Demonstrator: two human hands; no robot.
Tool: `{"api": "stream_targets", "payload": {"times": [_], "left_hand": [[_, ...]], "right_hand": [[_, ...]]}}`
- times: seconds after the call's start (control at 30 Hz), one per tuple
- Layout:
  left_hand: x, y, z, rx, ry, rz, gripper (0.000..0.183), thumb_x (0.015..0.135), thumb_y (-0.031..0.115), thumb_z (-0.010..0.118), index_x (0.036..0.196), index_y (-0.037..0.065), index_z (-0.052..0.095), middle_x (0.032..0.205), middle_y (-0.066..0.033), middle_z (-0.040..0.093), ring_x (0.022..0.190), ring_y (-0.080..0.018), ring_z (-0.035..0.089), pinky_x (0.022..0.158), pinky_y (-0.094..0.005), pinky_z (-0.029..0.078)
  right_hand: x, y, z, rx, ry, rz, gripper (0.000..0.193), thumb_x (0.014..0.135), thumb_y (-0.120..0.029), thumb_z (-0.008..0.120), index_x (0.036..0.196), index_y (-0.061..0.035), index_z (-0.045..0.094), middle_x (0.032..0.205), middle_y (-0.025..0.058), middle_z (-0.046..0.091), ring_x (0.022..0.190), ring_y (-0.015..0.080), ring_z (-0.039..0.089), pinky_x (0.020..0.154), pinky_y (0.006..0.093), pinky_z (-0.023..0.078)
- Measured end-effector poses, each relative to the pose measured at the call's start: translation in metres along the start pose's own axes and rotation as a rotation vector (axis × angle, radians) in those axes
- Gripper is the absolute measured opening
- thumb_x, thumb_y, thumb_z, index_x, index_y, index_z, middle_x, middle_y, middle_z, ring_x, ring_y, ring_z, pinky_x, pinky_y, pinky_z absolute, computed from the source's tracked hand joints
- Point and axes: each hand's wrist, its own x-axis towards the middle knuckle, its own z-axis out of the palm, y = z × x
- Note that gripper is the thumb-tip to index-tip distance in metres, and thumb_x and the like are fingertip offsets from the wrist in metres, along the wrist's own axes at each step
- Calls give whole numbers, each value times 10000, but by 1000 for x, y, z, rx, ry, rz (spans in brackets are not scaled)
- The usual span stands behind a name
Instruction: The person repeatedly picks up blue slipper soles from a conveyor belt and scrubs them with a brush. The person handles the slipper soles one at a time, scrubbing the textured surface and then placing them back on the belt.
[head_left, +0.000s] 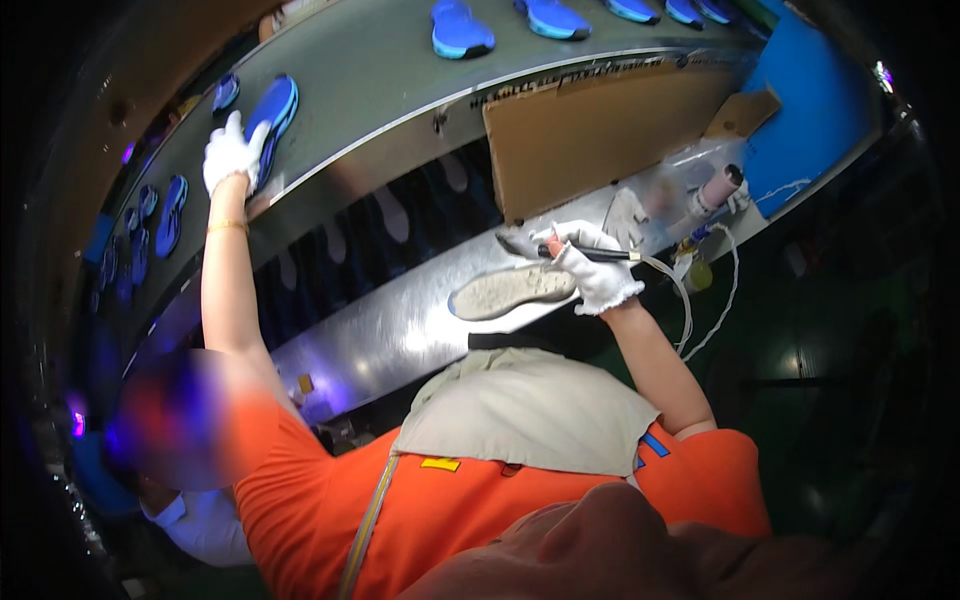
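My left hand (232, 158), in a white glove, reaches onto the dark green conveyor belt. Its thumb lies over a blue shoe sole (280, 103) at the belt's near edge, and the fingers curve along its left side; their undersides are hidden. My right hand (597, 268), gloved too but with a bare fingertip showing, grips a black pen-shaped tool (610, 254) with a pale cord at its rear and a flat dark tip. Beneath that tip, a greyish speckled sole-shaped piece (508, 293) lies on the shiny metal bench (390, 325).
Several blue soles (462, 32) stand along the conveyor belt (365, 70). A cardboard sheet (590, 135) leans between belt and bench. Dark slots below the belt hold sole shapes (392, 215). A loose glove (625, 217), a pink spool (722, 185) and cords sit at right. Another person's white sleeve (205, 530) shows lower left.
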Motion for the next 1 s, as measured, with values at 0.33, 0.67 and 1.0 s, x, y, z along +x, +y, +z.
{"api": "stream_targets", "payload": {"times": [0.33, 0.67, 1.0], "left_hand": [[-13, 1, -30, -1275, -121, 91, 630, 785, 339, 712, 1278, 23, 478, 1153, -118, 598, 991, -201, 599, 887, -310, 464], [-225, 150, -20, -2638, -1139, -4, 669, 882, 429, 532, 1303, -68, 378, 1203, -233, 541, 1039, -346, 588, 954, -423, 460], [-280, 184, -13, -2654, -1280, -512, 769, 851, 696, 343, 1229, 43, 491, 1108, -140, 589, 947, -236, 602, 851, -368, 511]], "right_hand": [[-19, -2, -14, -245, 16, -31, 191, 792, 15, 647, 969, -23, 587, 899, 53, 639, 783, 90, 601, 728, 244, 495], [0, -46, 13, 70, -11, -156, 182, 822, -7, 635, 995, -25, 580, 911, 79, 644, 783, 111, 601, 752, 264, 498], [28, -36, 33, -704, -219, -696, 173, 700, 70, 647, 826, -33, 589, 840, 84, 621, 739, 208, 610, 710, 302, 493]]}}
